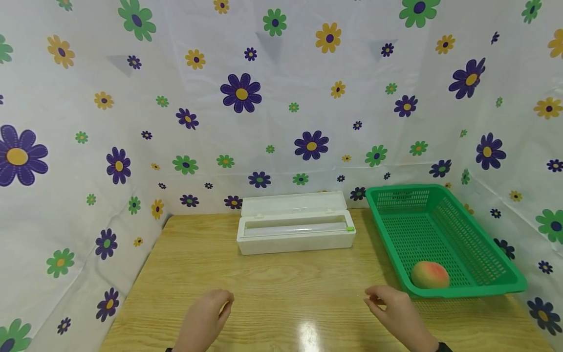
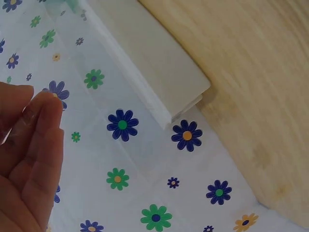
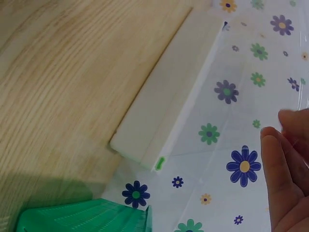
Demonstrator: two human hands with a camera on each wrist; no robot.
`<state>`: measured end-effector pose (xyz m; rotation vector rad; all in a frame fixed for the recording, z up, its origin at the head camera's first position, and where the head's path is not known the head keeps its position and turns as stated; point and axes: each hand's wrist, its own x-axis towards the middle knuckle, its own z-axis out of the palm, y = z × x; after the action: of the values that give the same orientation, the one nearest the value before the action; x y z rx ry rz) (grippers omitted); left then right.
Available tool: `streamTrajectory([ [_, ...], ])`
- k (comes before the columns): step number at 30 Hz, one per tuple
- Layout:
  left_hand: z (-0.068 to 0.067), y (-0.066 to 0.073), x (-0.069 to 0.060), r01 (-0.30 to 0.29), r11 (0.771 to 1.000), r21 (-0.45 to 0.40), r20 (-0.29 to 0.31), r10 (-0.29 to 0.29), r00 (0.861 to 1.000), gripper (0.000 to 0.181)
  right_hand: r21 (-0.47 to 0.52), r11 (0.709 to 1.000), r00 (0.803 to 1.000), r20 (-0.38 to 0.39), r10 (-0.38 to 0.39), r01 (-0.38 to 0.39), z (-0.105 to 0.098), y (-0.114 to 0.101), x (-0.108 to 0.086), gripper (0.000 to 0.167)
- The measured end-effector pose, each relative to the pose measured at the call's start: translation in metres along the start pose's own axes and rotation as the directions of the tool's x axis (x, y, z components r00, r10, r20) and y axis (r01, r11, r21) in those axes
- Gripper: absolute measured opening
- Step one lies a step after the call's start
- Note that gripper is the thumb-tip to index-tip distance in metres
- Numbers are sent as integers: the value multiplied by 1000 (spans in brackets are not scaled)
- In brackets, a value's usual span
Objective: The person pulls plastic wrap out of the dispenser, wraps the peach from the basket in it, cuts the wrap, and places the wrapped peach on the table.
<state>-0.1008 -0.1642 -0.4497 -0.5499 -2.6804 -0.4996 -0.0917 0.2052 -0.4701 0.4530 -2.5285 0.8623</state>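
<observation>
Clear cling film [image 3: 231, 111], hard to make out, runs from a white dispenser box toward my hands. My left hand [image 1: 206, 318] pinches it between thumb and bent fingers at the near left of the table. At the near right, my right hand [image 1: 396, 313] pinches the film the same way, close to a green basket. The dispenser box [image 1: 296, 243] lies at the back of the table with its lid [image 1: 294, 203] raised. Inside it sits a pale film roll [image 1: 294, 229], and a small green slider [image 1: 350, 229] is at its right end.
The green plastic basket [image 1: 387, 244] stands on the right of the wooden table [image 1: 193, 264], with a peach [image 1: 430, 275] in its near corner. White flowered sheeting [image 1: 286, 122] hangs behind and on both sides.
</observation>
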Motion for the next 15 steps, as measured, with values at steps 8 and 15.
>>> streamTrajectory([
  [8, 12, 1, -10, -12, 1000, 25, 94, 10, 996, 17, -96, 983, 986, 65, -152, 158, 1, 10, -6, 26],
  [15, 29, -10, -19, -69, 998, 12, 101, 67, 993, 18, -93, 941, 942, 115, -316, 327, 7, 24, -11, 25],
])
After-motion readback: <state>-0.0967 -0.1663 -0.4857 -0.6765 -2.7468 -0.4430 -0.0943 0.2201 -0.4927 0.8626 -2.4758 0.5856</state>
